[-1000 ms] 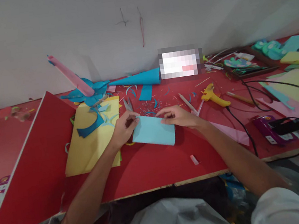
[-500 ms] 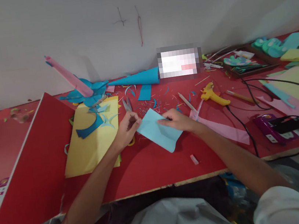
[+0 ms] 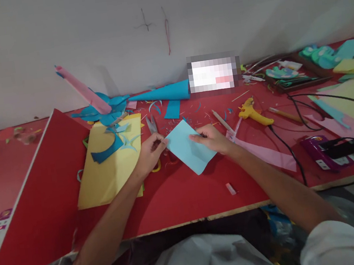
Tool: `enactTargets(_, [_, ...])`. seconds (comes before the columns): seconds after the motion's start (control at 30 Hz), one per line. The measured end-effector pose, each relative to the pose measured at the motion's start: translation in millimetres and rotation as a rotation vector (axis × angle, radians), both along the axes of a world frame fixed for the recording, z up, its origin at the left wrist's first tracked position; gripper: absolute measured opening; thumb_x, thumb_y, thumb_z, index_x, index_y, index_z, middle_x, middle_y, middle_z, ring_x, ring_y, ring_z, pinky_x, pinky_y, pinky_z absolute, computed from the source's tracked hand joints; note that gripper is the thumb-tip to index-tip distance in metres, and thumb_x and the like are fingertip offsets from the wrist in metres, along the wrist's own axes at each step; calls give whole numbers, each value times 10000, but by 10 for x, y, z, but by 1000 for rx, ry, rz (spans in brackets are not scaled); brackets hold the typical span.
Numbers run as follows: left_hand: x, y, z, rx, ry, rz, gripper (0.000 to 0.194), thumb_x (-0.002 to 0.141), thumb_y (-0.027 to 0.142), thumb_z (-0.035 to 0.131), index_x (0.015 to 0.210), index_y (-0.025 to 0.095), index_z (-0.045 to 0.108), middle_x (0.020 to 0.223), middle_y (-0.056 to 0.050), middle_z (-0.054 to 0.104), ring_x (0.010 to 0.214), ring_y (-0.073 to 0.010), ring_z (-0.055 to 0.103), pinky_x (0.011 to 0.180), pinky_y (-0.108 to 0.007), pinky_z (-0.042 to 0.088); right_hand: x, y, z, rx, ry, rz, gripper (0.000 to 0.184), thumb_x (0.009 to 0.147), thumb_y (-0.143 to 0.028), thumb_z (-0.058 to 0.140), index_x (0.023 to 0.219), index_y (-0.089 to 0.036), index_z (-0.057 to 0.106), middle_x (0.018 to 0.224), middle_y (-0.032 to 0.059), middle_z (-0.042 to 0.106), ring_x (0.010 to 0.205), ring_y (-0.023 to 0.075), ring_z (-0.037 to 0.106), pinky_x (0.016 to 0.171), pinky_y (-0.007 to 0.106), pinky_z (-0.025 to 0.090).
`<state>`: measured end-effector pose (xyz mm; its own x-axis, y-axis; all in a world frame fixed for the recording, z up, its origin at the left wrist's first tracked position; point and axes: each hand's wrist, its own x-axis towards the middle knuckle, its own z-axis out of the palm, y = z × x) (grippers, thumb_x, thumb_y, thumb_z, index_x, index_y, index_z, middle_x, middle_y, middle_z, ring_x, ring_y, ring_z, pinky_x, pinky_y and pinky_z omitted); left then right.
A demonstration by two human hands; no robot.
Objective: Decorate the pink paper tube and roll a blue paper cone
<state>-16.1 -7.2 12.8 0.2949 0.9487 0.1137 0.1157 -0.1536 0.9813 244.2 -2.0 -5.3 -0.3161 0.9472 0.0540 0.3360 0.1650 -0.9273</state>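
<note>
A light blue sheet of paper is held up over the red table, turned so that one corner points toward me. My left hand pinches its left corner between thumb and fingers. On the opposite side my right hand grips the sheet, thumb on top and the other fingers behind it. Scissors lie beneath my left hand, their blades pointing away and a yellow handle loop showing below the wrist. Beyond the sheet are small paper scraps and a strip of darker blue paper.
Yellow sheets lie left beside an upright red board. A pink tube leans from blue petals; a blue cone lies near the wall. To the right are a pencil, a yellow glue gun and a purple power strip.
The blue sheet has shifted slightly right and its near corner, curled before, now lies flatter. My right hand has moved a little with it; both hands keep their hold.
</note>
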Motion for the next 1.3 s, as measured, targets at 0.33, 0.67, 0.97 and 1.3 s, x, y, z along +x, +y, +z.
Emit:
enactTargets(0.33, [-35, 61, -78, -2, 3, 37, 429, 833, 503, 830, 849, 197, 530, 762, 31, 608, 598, -101, 609, 540, -221, 526, -2, 26, -30, -3, 7, 9, 682, 852, -800, 610, 561, -230, 374, 582, -53, 278, 563, 94, 290, 536, 278, 194])
enactTargets(0.67, [-93, 124, -98, 50, 108, 46, 326, 828, 383, 820, 1002, 196, 616, 755, 36, 638, 662, -118, 641, 626, -235, 519, 7, 11, 26, -39, -3, 46, 655, 865, -760, 614, 573, -237, 347, 571, -60, 274, 540, 86, 281, 519, 272, 189])
enactTargets(0.97, [-125, 99, 21, -81, -27, 43, 434, 782, 466, 887, 992, 211, 606, 700, 60, 594, 538, -92, 574, 519, -215, 487, -50, -33, 25, -26, 37, 20, 691, 837, -813, 615, 565, -241, 338, 578, -57, 263, 552, 87, 265, 517, 277, 176])
enactTargets(1.3, [-17, -145, 121, -308, 97, -234, 639, 862, 820, 632, 774, 201, 501, 581, 48, 440, 487, -65, 365, 415, -196, 265, -182, -162, 120, -32, 158, 17, 717, 824, -856, 610, 565, -233, 365, 582, -56, 277, 547, 83, 265, 502, 273, 195])
